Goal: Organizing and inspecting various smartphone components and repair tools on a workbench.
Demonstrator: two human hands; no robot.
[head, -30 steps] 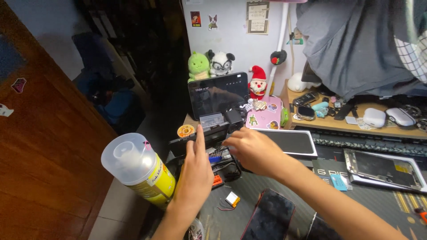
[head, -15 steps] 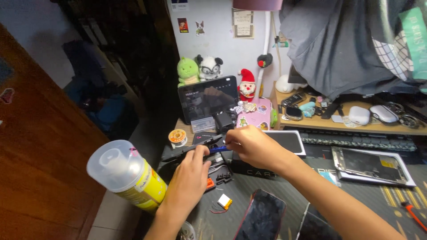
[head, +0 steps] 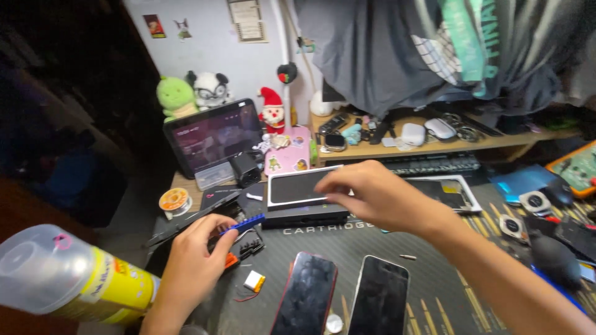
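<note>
While the left hand [head: 192, 263] pinches a blue tool [head: 243, 223] w/ fingers closed on its handle, the right hand [head: 379, 195] hovers over a black box [head: 304, 198], fingers curled down at its right edge; can't tell if they actually grip it. Judgement: best to steady the box flat w/ the right, keep the tool tip low & away from the glass nearby. Box is a shallow black rectangle w/ pale rim, sitting on the dark work mat [head: 434, 279], mid-desk. Near it: two dark phones [head: 307, 298] face up, small battery [head: 254, 281], yellow canister [head: 81, 279] far left.
</note>
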